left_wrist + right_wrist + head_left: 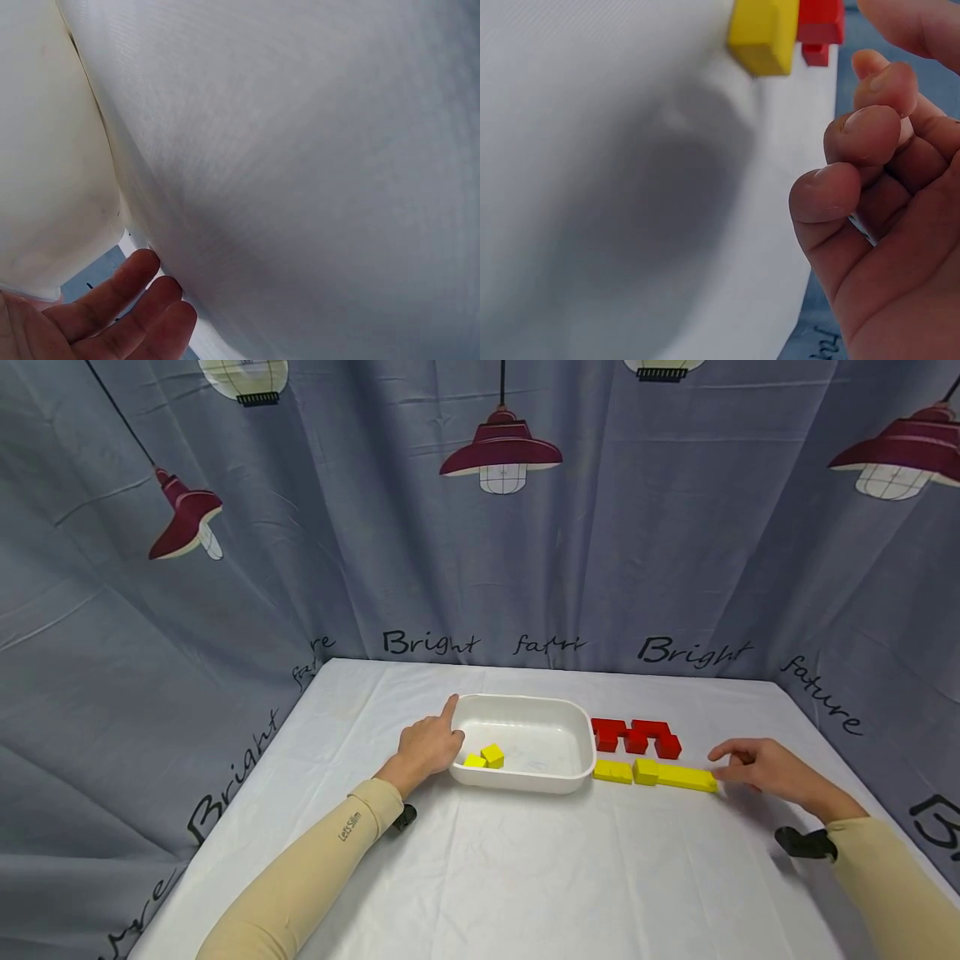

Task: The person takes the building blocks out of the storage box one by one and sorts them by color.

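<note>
My left hand [431, 745] is at the left end of a white plastic tray [525, 788], its index finger straight along the rim and its thumb near the rim. In the left wrist view three loosely bent fingers [124, 319] show beside the tray wall; thumb contact is hidden. Two yellow blocks [492, 756] lie inside the tray. My right hand [776, 770] hovers by the right end of a long yellow block [686, 778], thumb and index finger apart, holding nothing. In the right wrist view its other fingers curl loosely, apart from a yellow block [763, 37].
Right of the tray lie several red blocks [636, 742], with a short yellow block [612, 771] in front of them. A white cloth [525, 877] covers the table. Grey printed curtains [480, 552] hang behind and at both sides.
</note>
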A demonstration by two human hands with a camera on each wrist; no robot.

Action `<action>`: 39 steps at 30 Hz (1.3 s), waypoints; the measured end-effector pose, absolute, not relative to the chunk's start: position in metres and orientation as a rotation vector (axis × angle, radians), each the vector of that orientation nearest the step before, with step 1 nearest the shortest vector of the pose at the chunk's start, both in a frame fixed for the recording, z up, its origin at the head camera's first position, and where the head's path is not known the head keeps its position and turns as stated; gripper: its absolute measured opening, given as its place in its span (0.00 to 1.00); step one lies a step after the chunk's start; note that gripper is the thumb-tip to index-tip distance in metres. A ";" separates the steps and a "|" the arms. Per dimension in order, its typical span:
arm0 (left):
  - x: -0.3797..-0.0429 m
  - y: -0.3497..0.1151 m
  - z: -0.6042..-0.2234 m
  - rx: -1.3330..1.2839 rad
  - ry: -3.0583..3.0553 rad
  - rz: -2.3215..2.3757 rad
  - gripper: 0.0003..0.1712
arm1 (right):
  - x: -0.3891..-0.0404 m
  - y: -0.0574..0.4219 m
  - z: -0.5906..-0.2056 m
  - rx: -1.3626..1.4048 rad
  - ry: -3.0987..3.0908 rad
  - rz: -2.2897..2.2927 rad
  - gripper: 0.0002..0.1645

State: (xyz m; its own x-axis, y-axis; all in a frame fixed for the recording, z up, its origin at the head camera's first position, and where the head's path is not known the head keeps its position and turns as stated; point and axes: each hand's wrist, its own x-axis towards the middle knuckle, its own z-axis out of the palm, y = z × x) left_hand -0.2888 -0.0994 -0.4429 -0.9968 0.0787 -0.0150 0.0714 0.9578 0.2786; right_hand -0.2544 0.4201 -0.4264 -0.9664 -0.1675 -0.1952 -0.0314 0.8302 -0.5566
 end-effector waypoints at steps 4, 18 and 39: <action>-0.288 -0.099 -0.442 0.118 3.089 0.438 0.40 | -0.254 0.410 -0.419 -0.191 2.803 -0.847 0.28; -0.287 -0.101 -0.442 0.123 3.091 0.446 0.40 | -0.255 0.370 -0.391 -0.318 2.827 -0.850 0.22; -0.286 -0.100 -0.440 0.118 3.088 0.459 0.40 | -0.272 0.320 -0.372 -0.504 2.750 -0.923 0.20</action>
